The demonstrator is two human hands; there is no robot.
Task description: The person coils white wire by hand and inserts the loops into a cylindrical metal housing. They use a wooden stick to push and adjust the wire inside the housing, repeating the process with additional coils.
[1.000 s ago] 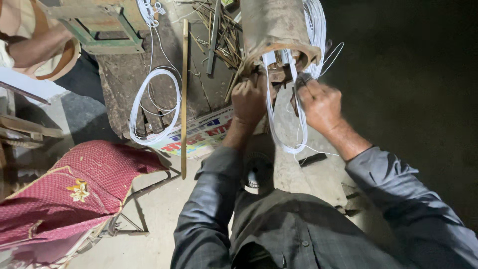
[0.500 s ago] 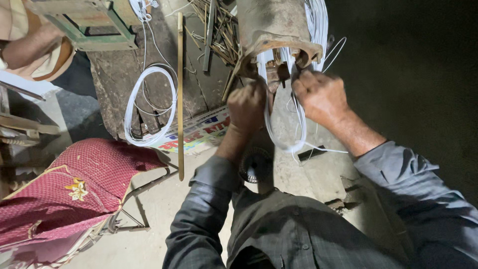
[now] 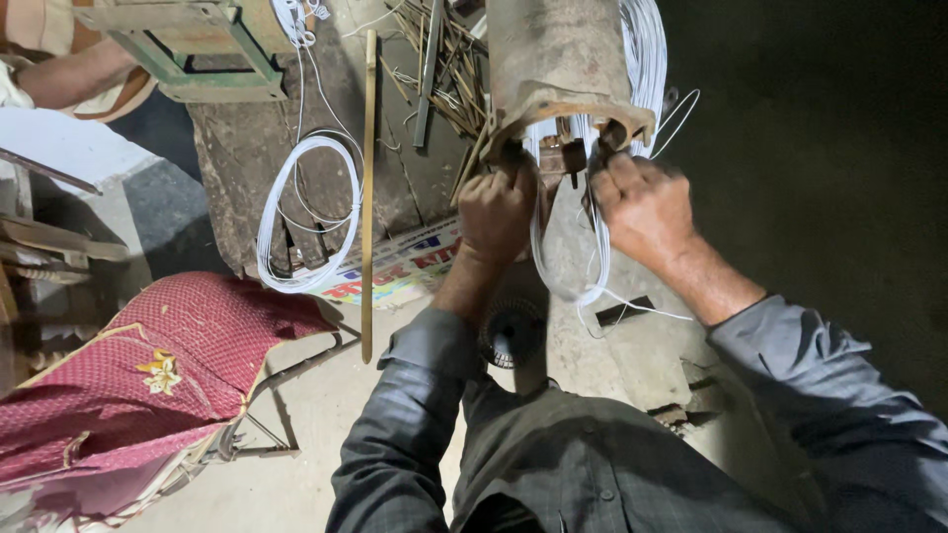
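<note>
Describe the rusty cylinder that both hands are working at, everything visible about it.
The rusty cylinder is a brownish metal housing, corroded and dusty, running from the top edge of the view down toward the person. Its near end flares into a rough rim with small dark lugs. Loops of white wire come out of this open end and hang below it, and more white wire runs along its right side. The left hand and right hand grip at the rim, fingers on the wire there.

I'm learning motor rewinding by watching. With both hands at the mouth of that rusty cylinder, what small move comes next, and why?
Probably the left hand presses the white wire loop into the rusty cylinder, while the right hand steadies it: both hands grip at the rim and the loop hangs slack below.
</note>
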